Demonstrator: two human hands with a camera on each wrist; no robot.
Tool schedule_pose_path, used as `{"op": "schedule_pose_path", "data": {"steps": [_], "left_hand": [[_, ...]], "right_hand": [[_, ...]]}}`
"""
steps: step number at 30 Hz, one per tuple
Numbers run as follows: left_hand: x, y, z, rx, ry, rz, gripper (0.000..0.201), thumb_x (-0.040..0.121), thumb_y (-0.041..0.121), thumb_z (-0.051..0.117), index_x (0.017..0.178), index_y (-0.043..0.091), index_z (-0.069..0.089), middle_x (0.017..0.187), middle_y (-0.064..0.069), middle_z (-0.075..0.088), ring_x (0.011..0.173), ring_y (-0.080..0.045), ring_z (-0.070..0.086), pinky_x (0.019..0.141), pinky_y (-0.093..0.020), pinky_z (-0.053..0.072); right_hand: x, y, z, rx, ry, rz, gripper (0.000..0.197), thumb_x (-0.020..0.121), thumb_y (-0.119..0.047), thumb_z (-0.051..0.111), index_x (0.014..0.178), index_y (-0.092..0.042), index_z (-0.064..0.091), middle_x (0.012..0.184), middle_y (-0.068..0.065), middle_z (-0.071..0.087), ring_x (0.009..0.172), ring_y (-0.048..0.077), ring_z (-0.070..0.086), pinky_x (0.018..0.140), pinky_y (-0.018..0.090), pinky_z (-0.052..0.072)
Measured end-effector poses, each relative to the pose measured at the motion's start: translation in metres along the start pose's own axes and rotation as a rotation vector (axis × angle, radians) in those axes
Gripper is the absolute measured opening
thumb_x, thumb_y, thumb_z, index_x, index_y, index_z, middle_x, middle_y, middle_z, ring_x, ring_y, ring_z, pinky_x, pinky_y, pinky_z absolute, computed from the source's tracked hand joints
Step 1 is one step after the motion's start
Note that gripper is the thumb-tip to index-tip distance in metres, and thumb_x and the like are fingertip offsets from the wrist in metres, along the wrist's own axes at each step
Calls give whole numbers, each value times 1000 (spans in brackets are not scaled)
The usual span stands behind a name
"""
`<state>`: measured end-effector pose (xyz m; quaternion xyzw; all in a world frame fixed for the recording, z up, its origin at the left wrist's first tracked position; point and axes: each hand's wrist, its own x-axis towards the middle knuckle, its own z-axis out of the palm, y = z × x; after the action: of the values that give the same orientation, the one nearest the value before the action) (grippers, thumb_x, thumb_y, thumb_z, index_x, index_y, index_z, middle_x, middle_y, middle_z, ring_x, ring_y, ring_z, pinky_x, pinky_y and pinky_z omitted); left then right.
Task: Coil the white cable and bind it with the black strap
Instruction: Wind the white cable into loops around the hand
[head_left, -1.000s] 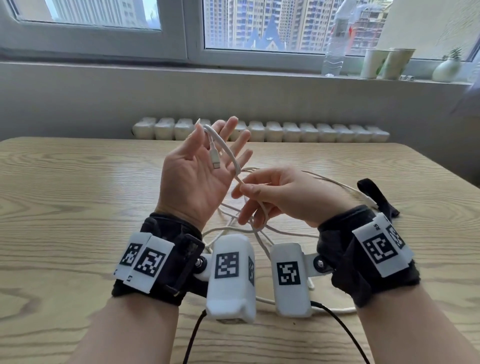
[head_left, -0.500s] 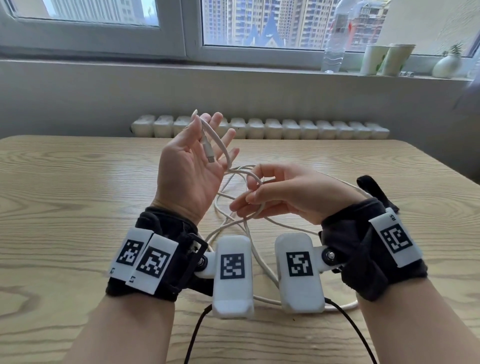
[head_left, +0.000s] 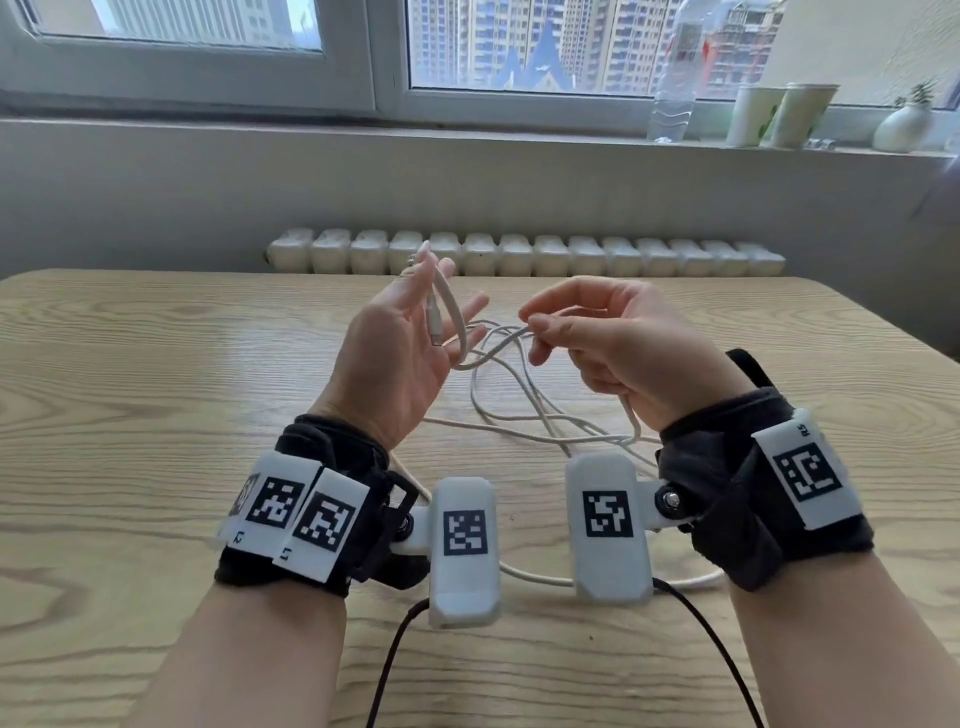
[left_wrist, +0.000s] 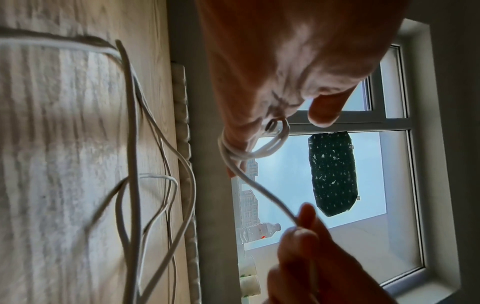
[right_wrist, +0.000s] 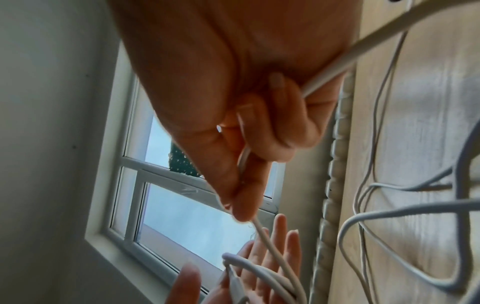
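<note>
At the centre of the head view the left hand (head_left: 402, 358) stands palm-up with fingers spread and straight; the white cable (head_left: 524, 410) loops over those fingers, its plug end hanging against the palm; right of it, the right hand (head_left: 618, 353) pinches the cable between thumb and forefinger, the other fingers curled round the strand; the rest of the cable lies in loose tangles on the wooden table (head_left: 156, 395) below both hands; the black strap (head_left: 748, 366) lies on the table at centre right, partly hidden behind the right wrist.
</note>
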<state>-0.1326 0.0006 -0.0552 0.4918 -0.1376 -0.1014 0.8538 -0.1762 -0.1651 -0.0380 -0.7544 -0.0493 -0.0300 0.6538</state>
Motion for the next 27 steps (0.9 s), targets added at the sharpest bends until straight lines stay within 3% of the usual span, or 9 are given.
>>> {"op": "schedule_pose_path", "data": {"steps": [5,9,11,14,16,19,23,25,27], "left_hand": [[-3,-1,1,135,-130,-68,63,98,50,22,151,17,15,156,3,26,95,-10,66,74,-22,55],[-6,-5,5,217,-149,-65,56,99,42,25,150,18,19,150,6,35,100,-11,66,84,-26,53],[-6,-6,5,251,-147,-62,52,101,34,28,149,17,22,143,10,41,102,-13,67,89,-30,52],[-4,-8,6,296,-189,-98,46,101,26,29,145,13,31,138,-10,52,103,-23,67,91,-39,53],[-5,-9,6,313,-213,-141,41,101,22,30,140,9,38,125,-15,60,100,-31,68,91,-42,52],[-6,-9,6,357,-314,-193,38,101,19,29,133,8,45,122,-16,63,94,-35,69,88,-41,54],[-7,-11,2,392,-413,-211,36,101,18,25,118,3,53,83,-21,69,56,-20,61,82,-42,55],[-6,-12,0,377,-477,-214,41,97,22,24,111,1,57,63,-13,59,47,-15,48,80,-44,53],[-4,-12,-1,398,-518,-219,52,94,31,21,114,-1,58,56,-5,46,45,-13,38,69,-38,53]], "right_hand": [[-6,-7,6,-52,-33,-137,9,85,-2,64,87,-9,67,65,8,68,39,8,30,36,16,23],[-13,-13,9,-12,-41,-216,12,86,13,55,97,8,60,78,22,65,34,0,50,39,5,35],[-15,-15,10,-11,-63,-242,14,87,15,53,98,8,58,83,23,64,34,-2,52,40,4,38],[-15,-15,11,-50,-61,-255,13,87,14,54,96,5,58,81,22,64,34,-3,51,40,4,37],[-14,-15,11,-84,-41,-266,12,87,11,56,96,4,59,80,21,65,34,-3,51,41,4,37],[-12,-13,8,-102,-3,-294,12,86,9,59,97,4,60,80,22,67,37,-4,53,43,4,38],[-5,-6,3,-174,86,-339,17,78,1,73,86,-11,65,73,11,73,54,4,64,58,13,48],[-4,-4,1,-194,131,-353,19,73,0,77,83,-12,66,72,5,71,48,2,57,53,14,46],[-2,-3,0,-211,165,-360,21,70,-1,80,80,-13,66,73,1,68,45,-2,49,50,14,44]]}}
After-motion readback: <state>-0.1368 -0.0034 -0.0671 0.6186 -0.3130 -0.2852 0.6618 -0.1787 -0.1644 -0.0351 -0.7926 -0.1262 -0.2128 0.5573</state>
